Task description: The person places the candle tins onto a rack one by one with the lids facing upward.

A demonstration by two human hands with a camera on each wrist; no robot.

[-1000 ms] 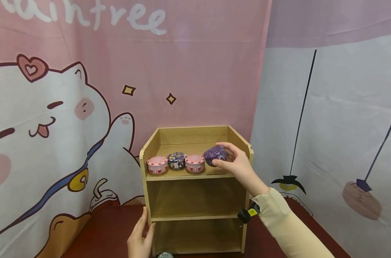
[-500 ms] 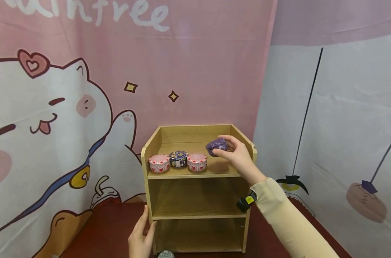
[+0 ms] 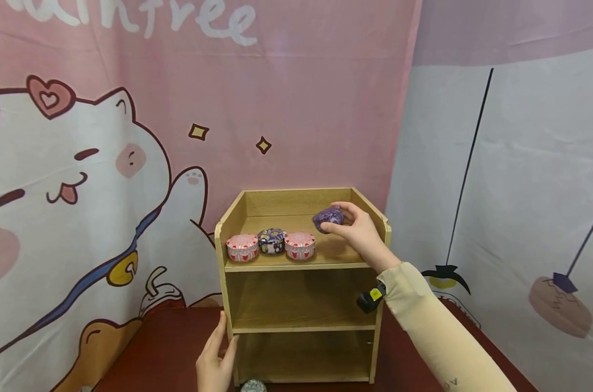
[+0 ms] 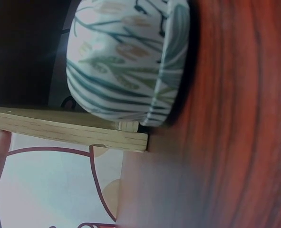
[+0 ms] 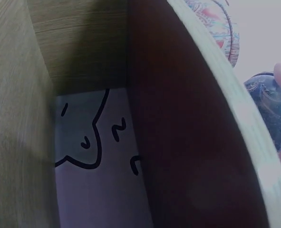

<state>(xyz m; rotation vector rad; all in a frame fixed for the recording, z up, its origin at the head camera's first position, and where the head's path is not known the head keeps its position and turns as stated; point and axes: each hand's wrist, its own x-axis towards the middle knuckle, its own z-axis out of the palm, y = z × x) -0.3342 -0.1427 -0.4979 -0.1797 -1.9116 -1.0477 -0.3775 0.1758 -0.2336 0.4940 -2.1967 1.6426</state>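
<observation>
My right hand [image 3: 357, 231] pinches a small purple patterned tin [image 3: 328, 219] between thumb and fingers, over the right part of the top shelf. The same purple tin [image 5: 272, 107] shows at the right edge of the right wrist view. To its left, a row of round tins stands on that shelf: a pink one with red hearts [image 3: 242, 248], a dark blue patterned one [image 3: 272, 241] and another pink one [image 3: 300, 246]. Low at the left, my left hand [image 3: 215, 356] rests with extended fingers against the side of the wooden shelf unit [image 3: 301, 267].
The unit's middle and bottom compartments face me. A white tin with green leaves [image 4: 121, 61] stands on the dark red table [image 4: 226, 142] before the unit's base; its top [image 3: 253, 386] shows at the lower edge of the head view. A printed curtain [image 3: 316, 109] hangs behind.
The right hand has lifted the purple tin slightly and moved it back, away from the shelf's front edge. The left hand stays at the unit's side. The head view has shifted a little.
</observation>
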